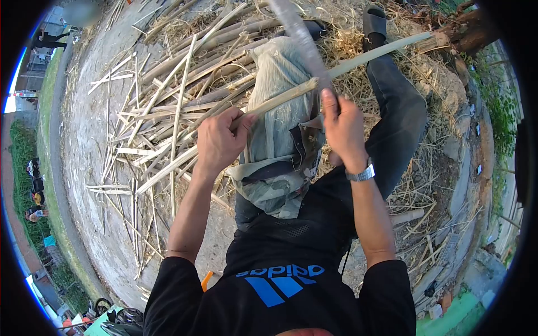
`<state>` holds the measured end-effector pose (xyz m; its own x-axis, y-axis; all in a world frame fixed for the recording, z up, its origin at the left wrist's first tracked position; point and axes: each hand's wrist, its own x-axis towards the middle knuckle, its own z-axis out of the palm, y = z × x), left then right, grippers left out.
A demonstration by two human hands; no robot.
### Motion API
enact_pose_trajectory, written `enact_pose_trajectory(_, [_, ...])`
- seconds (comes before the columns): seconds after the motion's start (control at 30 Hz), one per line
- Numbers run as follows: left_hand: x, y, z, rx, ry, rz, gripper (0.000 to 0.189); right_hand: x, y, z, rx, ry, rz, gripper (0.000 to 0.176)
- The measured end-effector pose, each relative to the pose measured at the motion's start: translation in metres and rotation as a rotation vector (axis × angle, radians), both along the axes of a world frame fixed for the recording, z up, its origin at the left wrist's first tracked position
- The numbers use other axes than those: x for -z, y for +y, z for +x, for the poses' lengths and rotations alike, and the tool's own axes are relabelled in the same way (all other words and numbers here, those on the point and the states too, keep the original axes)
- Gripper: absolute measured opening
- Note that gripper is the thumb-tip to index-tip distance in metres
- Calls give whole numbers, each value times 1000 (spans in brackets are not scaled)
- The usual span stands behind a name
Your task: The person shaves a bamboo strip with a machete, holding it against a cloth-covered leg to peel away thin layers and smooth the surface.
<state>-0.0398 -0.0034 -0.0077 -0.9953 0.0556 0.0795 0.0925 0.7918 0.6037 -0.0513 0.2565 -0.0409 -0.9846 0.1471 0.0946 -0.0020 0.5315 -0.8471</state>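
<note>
My left hand (pixel 222 138) is closed round a split bamboo strip (pixel 283 97), which slants up to the right across a grey-green cloth (pixel 277 129) draped over my leg. Near the strip's far end, my right hand (pixel 343 126), with a metal watch on its wrist, grips a long blade (pixel 301 37). The blade points up and to the left, and its lower part touches or overlaps the strip's tip. My right fingers hide its handle. Behind the blade a pale green bamboo piece (pixel 381 54) runs up to the right.
Many split bamboo strips (pixel 178 120) lie in a loose pile on the ground at the left. A wooden log (pixel 465 32) stands at the upper right, with shavings (pixel 350 47) near my foot. A distant person (pixel 47 40) shows at the upper left.
</note>
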Motion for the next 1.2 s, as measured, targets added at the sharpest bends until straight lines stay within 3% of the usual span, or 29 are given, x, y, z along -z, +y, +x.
enact_pose_trajectory(0.13, [3,8,-7,25,-14,-3,38,-8,-10,15,-160,35,1,45])
enact_pose_trajectory(0.27, [10,8,-3,16,53,45,35,-13,2,1,-8,4,-16,44])
enact_pose_trajectory(0.37, [4,20,-7,26,43,-78,27,-6,-19,14,-116,64,-28,44])
enact_pose_trajectory(0.47, [2,14,-3,53,-18,42,24,-9,-26,23,-187,-13,53,44])
enact_pose_trajectory(0.7, [-13,-89,45,41,-182,-7,20,-7,-12,22,-169,-10,-17,46])
enact_pose_trajectory(0.8, [4,-107,60,72,-231,150,20,-10,4,10,-108,25,-57,46])
enact_pose_trajectory(0.87, [15,-109,65,63,105,12,22,-23,22,-5,10,19,-25,47])
enact_pose_trajectory(1.0, [22,-93,50,50,251,-100,18,-18,38,-28,214,-97,-138,47])
enact_pose_trajectory(1.13, [20,-80,31,85,390,-171,22,-8,-11,-1,-58,147,39,45])
enact_pose_trajectory(1.2, [26,-83,29,100,411,-146,24,-11,-3,5,-72,92,-35,44])
